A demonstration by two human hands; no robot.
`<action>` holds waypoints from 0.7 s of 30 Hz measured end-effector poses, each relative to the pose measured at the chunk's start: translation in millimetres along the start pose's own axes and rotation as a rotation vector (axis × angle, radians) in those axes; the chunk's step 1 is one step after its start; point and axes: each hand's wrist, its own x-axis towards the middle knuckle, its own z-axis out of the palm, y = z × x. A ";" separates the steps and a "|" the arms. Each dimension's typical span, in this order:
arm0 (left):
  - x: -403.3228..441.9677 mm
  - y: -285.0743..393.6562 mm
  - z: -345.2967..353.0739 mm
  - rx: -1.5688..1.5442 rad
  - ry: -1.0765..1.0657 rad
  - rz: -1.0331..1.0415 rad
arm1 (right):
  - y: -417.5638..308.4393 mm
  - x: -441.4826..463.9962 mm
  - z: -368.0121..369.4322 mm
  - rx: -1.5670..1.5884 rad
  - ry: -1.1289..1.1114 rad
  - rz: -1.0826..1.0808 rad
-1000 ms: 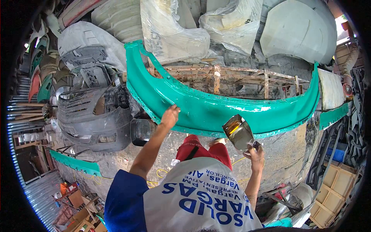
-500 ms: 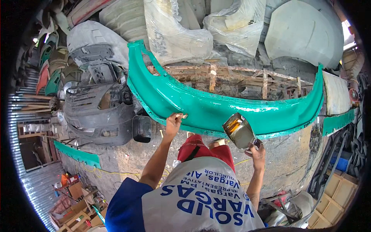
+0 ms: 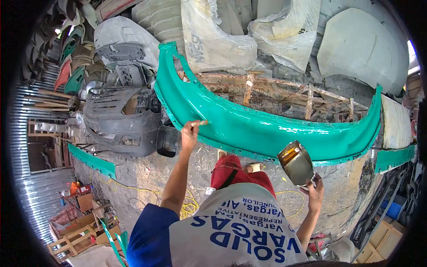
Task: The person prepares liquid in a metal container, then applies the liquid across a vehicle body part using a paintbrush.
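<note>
With the grip of the left hand (image 3: 189, 135) clamped on a pale tool (image 3: 201, 123), perhaps a brush, reaches to the left part of the green panel (image 3: 267, 140), set in front of the rusty frame (image 3: 248, 91); cannot tell if touching. With the right hand (image 3: 314, 191) clamped on the edge of a metal container (image 3: 296, 163), holds it tilted near the panel. Judging by the gloss over the whole visible face, seems well advanced; cannot tell how much is left.
</note>
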 end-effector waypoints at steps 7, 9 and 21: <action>52.5 -49.4 5.2 0.215 0.182 0.051 | 0.3 -9.4 -13.9 0.014 0.047 0.024; 40.2 -51.8 17.7 0.233 0.132 0.006 | -2.2 -15.1 -17.1 0.014 0.058 0.038; -73.2 37.2 74.9 0.189 -0.088 0.144 | 5.4 -16.3 -30.2 0.053 0.056 0.055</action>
